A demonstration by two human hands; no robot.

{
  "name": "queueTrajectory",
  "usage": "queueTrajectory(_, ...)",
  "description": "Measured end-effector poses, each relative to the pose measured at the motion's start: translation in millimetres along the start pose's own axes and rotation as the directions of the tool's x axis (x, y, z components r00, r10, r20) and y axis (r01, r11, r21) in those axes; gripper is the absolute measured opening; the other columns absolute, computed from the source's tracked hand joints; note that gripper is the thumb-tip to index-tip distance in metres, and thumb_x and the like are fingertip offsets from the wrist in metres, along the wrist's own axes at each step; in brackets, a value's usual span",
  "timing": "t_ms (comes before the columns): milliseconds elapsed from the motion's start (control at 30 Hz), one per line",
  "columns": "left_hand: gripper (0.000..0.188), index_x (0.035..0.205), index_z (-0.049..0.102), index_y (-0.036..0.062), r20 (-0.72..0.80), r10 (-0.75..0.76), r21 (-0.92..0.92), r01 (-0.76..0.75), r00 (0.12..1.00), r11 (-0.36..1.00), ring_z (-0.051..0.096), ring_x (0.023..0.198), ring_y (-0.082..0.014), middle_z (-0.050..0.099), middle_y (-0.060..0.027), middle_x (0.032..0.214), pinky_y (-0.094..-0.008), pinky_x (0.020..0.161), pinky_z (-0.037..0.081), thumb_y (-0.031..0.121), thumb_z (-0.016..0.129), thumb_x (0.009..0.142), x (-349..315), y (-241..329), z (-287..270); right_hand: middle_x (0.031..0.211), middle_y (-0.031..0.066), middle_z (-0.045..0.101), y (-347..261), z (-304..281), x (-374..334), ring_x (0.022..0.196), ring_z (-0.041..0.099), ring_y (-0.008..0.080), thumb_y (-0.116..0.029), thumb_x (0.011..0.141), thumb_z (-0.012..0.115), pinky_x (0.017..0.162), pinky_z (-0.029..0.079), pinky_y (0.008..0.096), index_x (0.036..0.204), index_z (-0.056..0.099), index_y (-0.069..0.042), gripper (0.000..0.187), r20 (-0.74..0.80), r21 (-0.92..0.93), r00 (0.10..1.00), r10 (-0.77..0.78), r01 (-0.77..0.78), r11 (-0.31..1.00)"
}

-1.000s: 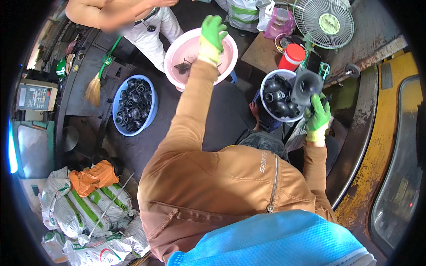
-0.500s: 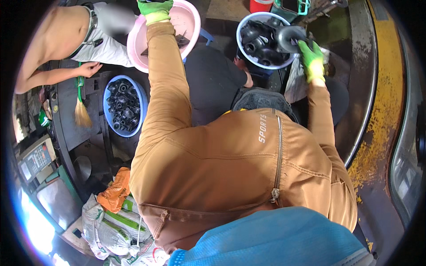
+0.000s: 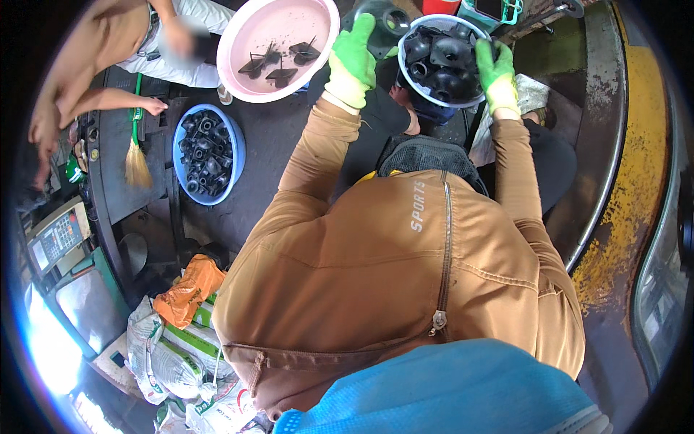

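My left hand, in a green glove, is closed on a black moulded part with a round opening, held between the pink and blue basins. My right hand, gloved alike, is at the right rim of a pale blue basin. Its fingers bend around something dark, which I cannot make out. Black moulded parts with domes and round holes fill that basin. Beyond my left hand, the pink basin holds three black pieces with flat plates and thin stems.
Another blue basin full of small black parts stands at the left. Near it a person reaches a hand out. A straw broom, white sacks and an orange bag lie left; a yellow-painted metal edge runs along the right.
My left hand has come right from the pink basin and now holds a black part. The part that was in my right hand has left it; that hand has shifted slightly left and down.
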State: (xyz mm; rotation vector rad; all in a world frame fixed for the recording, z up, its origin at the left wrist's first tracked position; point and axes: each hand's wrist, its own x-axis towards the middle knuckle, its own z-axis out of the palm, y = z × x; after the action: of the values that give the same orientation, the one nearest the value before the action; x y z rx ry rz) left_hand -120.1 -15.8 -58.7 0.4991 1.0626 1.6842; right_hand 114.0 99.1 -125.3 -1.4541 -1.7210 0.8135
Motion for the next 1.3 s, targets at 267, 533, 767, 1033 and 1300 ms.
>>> queueTrajectory(267, 0.044, 0.137, 0.045, -0.0049, 0.077, 0.380, 0.396, -0.378, 0.922, 0.837, 0.061, 0.098, -0.0166, 0.064, -0.0116, 0.113, -0.0275, 0.085, 0.050, 0.016, 0.053, 0.098, -46, 5, 62, 0.097, 0.0068, 0.067, -115, -32, -57, 0.089, 0.061, 0.0137, -0.021, 0.097, 0.059, 0.079, 0.049, 0.0296, 0.115, 0.061, -0.002, 0.026, 0.120, 0.336, 0.931, -0.344, 0.288, 0.897)
queueTrajectory(533, 0.047, 0.140, 0.041, -0.0014, 0.034, 0.490, 0.223, -0.484, 0.871, 0.846, 0.056, 0.109, -0.0185, 0.059, -0.0130, 0.123, -0.0318, 0.095, 0.046, 0.018, 0.051, 0.099, -57, 1, 71, 0.101, 0.0047, 0.064, -114, -42, -62, 0.089, 0.060, 0.0127, -0.026, 0.094, 0.062, 0.075, 0.049, 0.0285, 0.115, 0.059, -0.002, 0.032, 0.212, 0.563, 0.974, -0.076, -0.059, 0.825)
queueTrajectory(767, 0.058, 0.139, 0.031, 0.0126, 0.435, 0.474, -0.048, -0.506, 0.766, 0.861, 0.055, 0.111, -0.0198, 0.053, -0.0105, 0.126, -0.0361, 0.098, 0.045, 0.011, 0.063, 0.090, -85, -9, 68, 0.109, 0.0059, 0.062, -139, -73, -59, 0.102, 0.058, 0.0122, -0.022, 0.091, 0.064, 0.089, 0.048, 0.0274, 0.131, 0.053, -0.007, 0.044, 0.333, 0.418, 0.885, -0.325, 0.170, 0.892)
queueTrajectory(1033, 0.045, 0.139, 0.046, 0.0126, 0.491, -0.149, -0.432, 0.389, 0.858, 0.814, 0.052, 0.123, -0.0277, 0.054, -0.0103, 0.135, -0.0460, 0.107, 0.039, 0.033, 0.048, 0.100, -72, -5, 52, 0.119, 0.0128, 0.061, -160, -112, -57, 0.106, 0.064, 0.0232, -0.012, 0.072, 0.074, 0.089, 0.052, 0.0330, 0.122, 0.057, -0.007, 0.053, 0.642, 0.193, 0.576, -0.506, 0.517, 0.834)
queueTrajectory(1300, 0.038, 0.135, 0.052, 0.0133, 0.483, 0.021, -0.620, 0.326, 0.875, 0.714, 0.053, 0.123, -0.0303, 0.057, -0.0121, 0.132, -0.0499, 0.104, 0.042, 0.021, 0.048, 0.098, -64, -5, 43, 0.109, 0.0112, 0.063, -98, -77, -75, 0.099, 0.064, 0.0230, -0.013, 0.089, 0.065, 0.082, 0.050, 0.0322, 0.118, 0.062, -0.007, 0.029, 0.354, 0.258, 0.806, -0.475, 0.404, 0.878)
